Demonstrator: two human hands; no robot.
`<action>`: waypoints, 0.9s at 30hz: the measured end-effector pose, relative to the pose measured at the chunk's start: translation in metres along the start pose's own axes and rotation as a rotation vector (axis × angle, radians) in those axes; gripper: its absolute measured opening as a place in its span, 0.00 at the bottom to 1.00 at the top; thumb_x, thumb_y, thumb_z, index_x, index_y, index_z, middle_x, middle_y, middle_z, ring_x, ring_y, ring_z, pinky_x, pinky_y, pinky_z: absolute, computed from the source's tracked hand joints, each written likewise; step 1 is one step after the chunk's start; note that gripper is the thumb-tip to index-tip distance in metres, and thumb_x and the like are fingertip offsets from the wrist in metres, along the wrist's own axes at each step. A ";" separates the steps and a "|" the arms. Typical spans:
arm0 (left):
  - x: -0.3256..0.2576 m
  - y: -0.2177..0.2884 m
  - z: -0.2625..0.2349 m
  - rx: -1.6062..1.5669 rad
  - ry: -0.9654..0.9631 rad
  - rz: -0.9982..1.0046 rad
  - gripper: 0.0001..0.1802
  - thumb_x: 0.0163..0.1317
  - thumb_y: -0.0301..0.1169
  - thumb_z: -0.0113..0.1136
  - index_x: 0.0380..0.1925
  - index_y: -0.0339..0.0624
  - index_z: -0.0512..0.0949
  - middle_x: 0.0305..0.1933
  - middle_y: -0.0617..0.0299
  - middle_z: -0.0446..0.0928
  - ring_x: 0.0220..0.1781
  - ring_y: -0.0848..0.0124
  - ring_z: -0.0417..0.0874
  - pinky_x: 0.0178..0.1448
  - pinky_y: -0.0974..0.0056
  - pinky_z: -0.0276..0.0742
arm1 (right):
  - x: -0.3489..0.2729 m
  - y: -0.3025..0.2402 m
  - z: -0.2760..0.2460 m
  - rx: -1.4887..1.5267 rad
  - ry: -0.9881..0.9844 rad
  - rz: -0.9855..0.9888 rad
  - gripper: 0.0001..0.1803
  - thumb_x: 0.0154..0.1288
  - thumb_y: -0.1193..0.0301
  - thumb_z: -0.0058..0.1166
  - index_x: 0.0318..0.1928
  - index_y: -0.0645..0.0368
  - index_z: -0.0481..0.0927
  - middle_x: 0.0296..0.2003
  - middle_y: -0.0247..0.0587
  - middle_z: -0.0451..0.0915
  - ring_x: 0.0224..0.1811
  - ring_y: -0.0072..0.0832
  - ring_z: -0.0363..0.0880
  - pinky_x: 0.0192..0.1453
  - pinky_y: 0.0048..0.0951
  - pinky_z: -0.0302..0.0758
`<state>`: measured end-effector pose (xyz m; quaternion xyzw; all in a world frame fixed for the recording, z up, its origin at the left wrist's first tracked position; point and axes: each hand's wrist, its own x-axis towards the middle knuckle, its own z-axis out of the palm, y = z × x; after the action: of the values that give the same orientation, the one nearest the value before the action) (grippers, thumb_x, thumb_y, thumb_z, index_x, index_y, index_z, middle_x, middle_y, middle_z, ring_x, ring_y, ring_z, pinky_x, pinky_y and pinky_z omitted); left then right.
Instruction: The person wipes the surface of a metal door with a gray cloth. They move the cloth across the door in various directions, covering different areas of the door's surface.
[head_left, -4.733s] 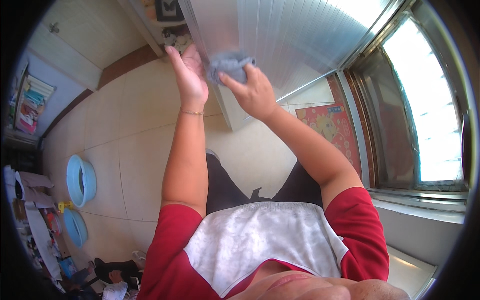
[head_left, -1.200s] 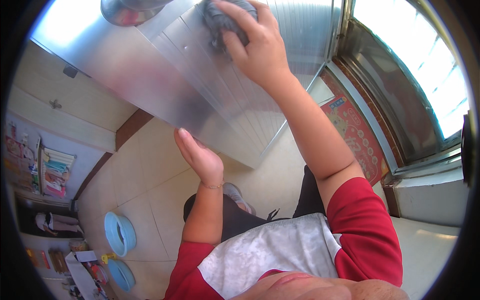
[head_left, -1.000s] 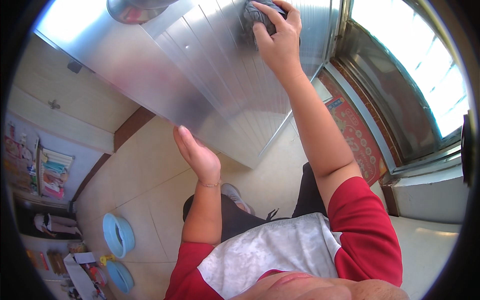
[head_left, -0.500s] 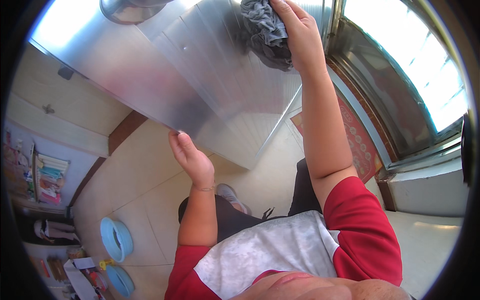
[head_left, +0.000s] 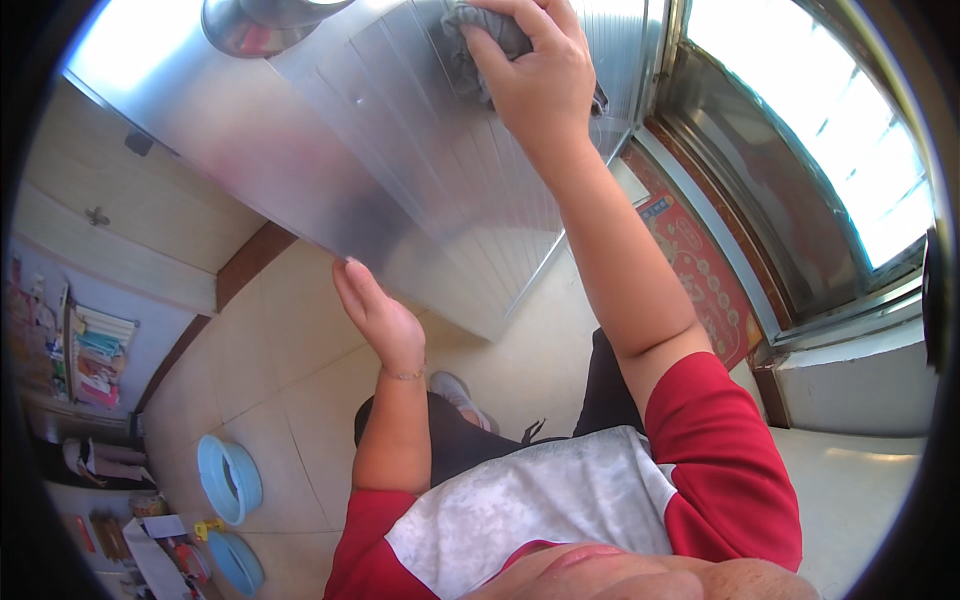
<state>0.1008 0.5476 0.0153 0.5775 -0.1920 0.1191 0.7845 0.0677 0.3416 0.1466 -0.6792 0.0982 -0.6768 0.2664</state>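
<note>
A crumpled grey cloth [head_left: 468, 62] is in my right hand [head_left: 545, 85], which presses it against the ribbed part of a shiny metal door [head_left: 300, 150]. Part of the cloth is hidden under the palm and fingers. Lower on the left, my left hand [head_left: 380, 315] is at the door's near edge, its thumb and fingertips close together on that edge. A rounded metal fitting, seemingly the door's handle [head_left: 250, 35], juts out at the top left.
A bright window [head_left: 820, 110] with a metal frame stands on the right, above a red printed mat [head_left: 690, 260]. Two blue basins [head_left: 228, 478] are on the tiled floor at the lower left. Shelves [head_left: 100, 350] with assorted goods line the left side.
My right hand has swept left across the ribbed door surface with the grey cloth, its palm now turned toward the door. My left hand has shifted very slightly left at the edge.
</note>
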 end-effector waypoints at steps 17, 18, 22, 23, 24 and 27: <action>-0.018 0.009 0.012 0.089 0.024 0.025 0.21 0.76 0.46 0.34 0.44 0.38 0.65 0.40 0.68 0.62 0.40 0.78 0.62 0.47 0.72 0.61 | -0.010 0.035 0.013 -0.079 0.091 -0.260 0.10 0.47 0.69 0.66 0.35 0.47 0.85 0.37 0.26 0.77 0.40 0.33 0.75 0.39 0.30 0.75; -0.018 0.011 0.012 0.097 0.026 0.012 0.20 0.76 0.46 0.34 0.44 0.38 0.65 0.40 0.68 0.62 0.40 0.78 0.61 0.46 0.72 0.61 | -0.010 0.033 0.012 -0.089 0.068 -0.236 0.10 0.48 0.69 0.66 0.35 0.48 0.85 0.37 0.27 0.77 0.40 0.33 0.75 0.40 0.31 0.75; -0.015 -0.001 0.008 0.105 0.006 0.082 0.19 0.76 0.46 0.36 0.42 0.41 0.65 0.36 0.71 0.58 0.35 0.80 0.58 0.41 0.73 0.57 | -0.004 0.010 -0.002 -0.086 -0.057 -0.159 0.17 0.50 0.76 0.63 0.44 0.58 0.80 0.43 0.44 0.78 0.43 0.42 0.77 0.49 0.36 0.74; -0.017 0.001 0.008 0.118 -0.004 0.055 0.19 0.76 0.46 0.36 0.42 0.41 0.65 0.36 0.71 0.58 0.35 0.80 0.57 0.41 0.73 0.58 | -0.006 0.013 0.001 -0.052 0.001 -0.172 0.15 0.50 0.73 0.64 0.42 0.56 0.82 0.42 0.41 0.77 0.43 0.40 0.76 0.48 0.36 0.74; -0.019 0.002 0.008 0.132 -0.014 0.027 0.19 0.76 0.46 0.36 0.42 0.41 0.65 0.35 0.71 0.58 0.35 0.79 0.57 0.42 0.73 0.58 | -0.010 0.017 0.008 -0.017 0.059 -0.186 0.13 0.50 0.71 0.65 0.39 0.54 0.83 0.41 0.38 0.77 0.42 0.38 0.76 0.47 0.35 0.74; -0.021 0.003 0.002 0.129 -0.046 -0.015 0.19 0.76 0.46 0.36 0.43 0.39 0.64 0.38 0.68 0.60 0.40 0.77 0.60 0.49 0.71 0.59 | -0.020 0.001 0.014 0.033 0.093 -0.201 0.12 0.51 0.69 0.65 0.39 0.54 0.84 0.41 0.38 0.76 0.43 0.38 0.74 0.48 0.36 0.73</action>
<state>0.0803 0.5469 0.0087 0.6308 -0.1978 0.1119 0.7419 0.0806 0.3535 0.1297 -0.6490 0.0309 -0.7324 0.2035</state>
